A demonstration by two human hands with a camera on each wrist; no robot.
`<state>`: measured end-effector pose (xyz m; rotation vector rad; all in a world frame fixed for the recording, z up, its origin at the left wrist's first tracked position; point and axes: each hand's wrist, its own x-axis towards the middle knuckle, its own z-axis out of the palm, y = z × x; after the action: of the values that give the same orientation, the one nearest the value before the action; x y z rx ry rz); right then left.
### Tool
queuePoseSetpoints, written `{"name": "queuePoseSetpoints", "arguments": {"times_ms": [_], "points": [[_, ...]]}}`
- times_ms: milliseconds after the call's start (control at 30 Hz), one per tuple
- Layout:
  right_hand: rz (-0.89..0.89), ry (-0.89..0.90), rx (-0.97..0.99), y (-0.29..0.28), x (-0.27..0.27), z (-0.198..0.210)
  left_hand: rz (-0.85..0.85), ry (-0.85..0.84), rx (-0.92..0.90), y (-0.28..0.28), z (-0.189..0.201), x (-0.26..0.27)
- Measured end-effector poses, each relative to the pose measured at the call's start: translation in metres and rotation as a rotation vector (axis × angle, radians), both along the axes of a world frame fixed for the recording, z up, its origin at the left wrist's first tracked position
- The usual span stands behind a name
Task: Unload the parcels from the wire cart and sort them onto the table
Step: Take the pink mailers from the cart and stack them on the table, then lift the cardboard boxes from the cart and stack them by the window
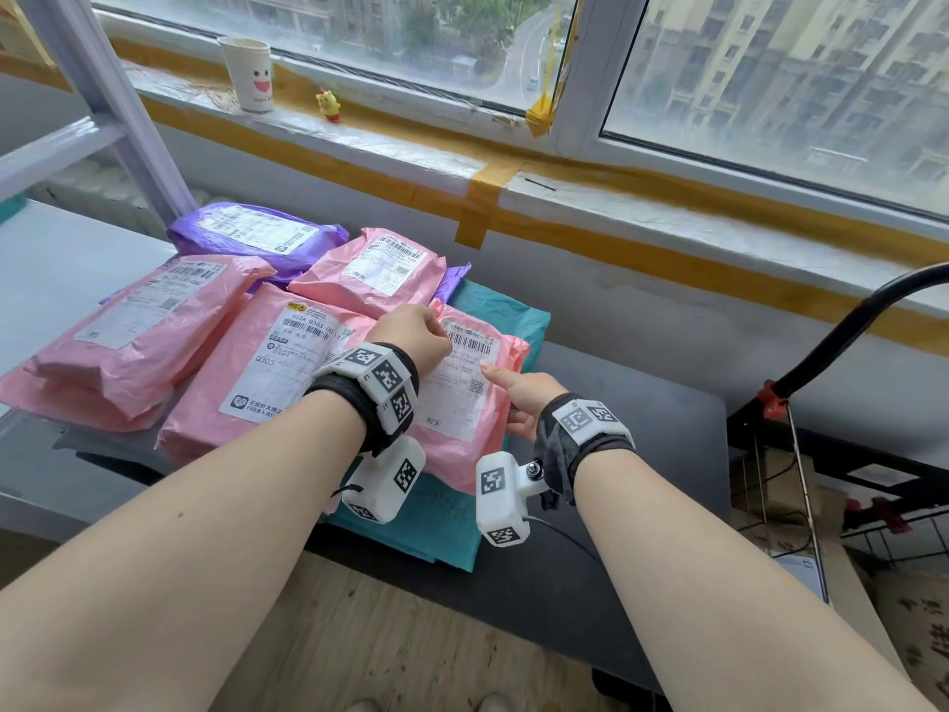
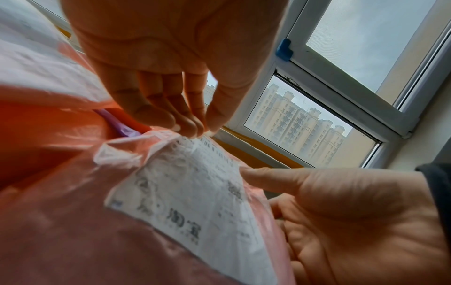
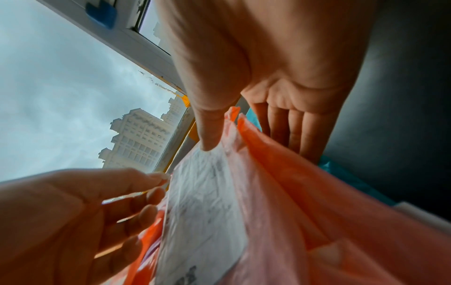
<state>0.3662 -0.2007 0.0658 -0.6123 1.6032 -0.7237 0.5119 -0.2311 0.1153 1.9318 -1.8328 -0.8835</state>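
Observation:
A pink parcel (image 1: pixel 462 403) with a white label lies on a teal parcel (image 1: pixel 506 313) on the dark table (image 1: pixel 642 454). My left hand (image 1: pixel 429 328) pinches its far left corner; the fingertips (image 2: pixel 192 129) meet at the label's top edge. At the right edge my right hand (image 1: pixel 506 398) grips the same parcel (image 3: pixel 280 183), thumb (image 3: pixel 207 138) on the label and fingers behind the plastic. More pink parcels (image 1: pixel 133 341) (image 1: pixel 267 372) (image 1: pixel 375 269) and a purple one (image 1: pixel 246 233) are piled to the left. The wire cart (image 1: pixel 801 480), with its black handle (image 1: pixel 847 331), stands at the right.
A paper cup (image 1: pixel 251 74) and a small yellow toy (image 1: pixel 328 105) stand on the taped window sill behind the table. A pale shelf frame (image 1: pixel 102 95) rises at the far left. Bare dark tabletop shows right of the teal parcel.

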Motion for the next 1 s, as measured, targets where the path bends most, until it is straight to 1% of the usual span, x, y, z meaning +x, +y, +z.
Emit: {"name": "queuePoseSetpoints", "arguments": {"times_ms": [167, 233, 300, 400, 433, 533, 600, 633, 700, 767, 1000], "points": [[-0.015, 0.005, 0.019, 0.001, -0.008, -0.006, -0.009, -0.009, 0.0, 0.0, 0.0, 0.0], [-0.018, 0.047, 0.021, 0.002, -0.012, -0.004, -0.017, -0.026, -0.014, 0.0, 0.002, 0.0], [0.015, 0.196, -0.017, 0.003, -0.019, 0.004, -0.033, -0.039, -0.039, 0.001, 0.008, -0.002], [0.133, 0.527, -0.119, 0.008, -0.037, 0.024, -0.094, -0.069, -0.076, 0.002, 0.022, -0.011], [0.187, 0.652, -0.145, 0.012, -0.043, 0.034, -0.136, -0.109, -0.094, 0.003, 0.027, -0.017], [0.309, 0.978, -0.21, 0.03, -0.062, 0.062, -0.349, -0.314, -0.203, 0.01, 0.045, -0.046], [0.337, 1.125, -0.212, 0.047, -0.075, 0.076, -0.484, -0.417, -0.289, 0.021, 0.054, -0.072], [0.336, 1.168, -0.195, 0.058, -0.082, 0.084, -0.536, -0.45, -0.328, 0.029, 0.057, -0.086], [0.326, 1.217, -0.153, 0.079, -0.095, 0.094, -0.615, -0.478, -0.373, 0.044, 0.06, -0.11], [0.283, 1.247, -0.101, 0.106, -0.112, 0.103, -0.707, -0.464, -0.384, 0.061, 0.062, -0.134], [0.135, 1.253, 0.051, 0.197, -0.187, 0.112, -0.917, -0.385, -0.435, 0.122, 0.068, -0.217]]}}
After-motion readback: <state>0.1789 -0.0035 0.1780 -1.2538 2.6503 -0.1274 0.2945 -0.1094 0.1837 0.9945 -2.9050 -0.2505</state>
